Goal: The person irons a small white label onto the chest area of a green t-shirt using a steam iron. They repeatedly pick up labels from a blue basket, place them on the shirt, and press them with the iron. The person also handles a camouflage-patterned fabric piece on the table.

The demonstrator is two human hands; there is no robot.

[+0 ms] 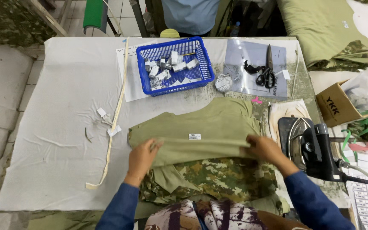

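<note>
Olive cloth piece [201, 127] pinched at near edge by left hand [142, 156], right hand [265, 148], iron [309, 147] beside.

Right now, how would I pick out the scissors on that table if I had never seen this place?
Start at the big white-covered table and find the blue plastic basket of small tags at its far edge. Just right of it lies a clear plastic sheet, and the scissors rest on it. Their black handles and long steel blades set them apart from the cloth and paper nearby.
</note>
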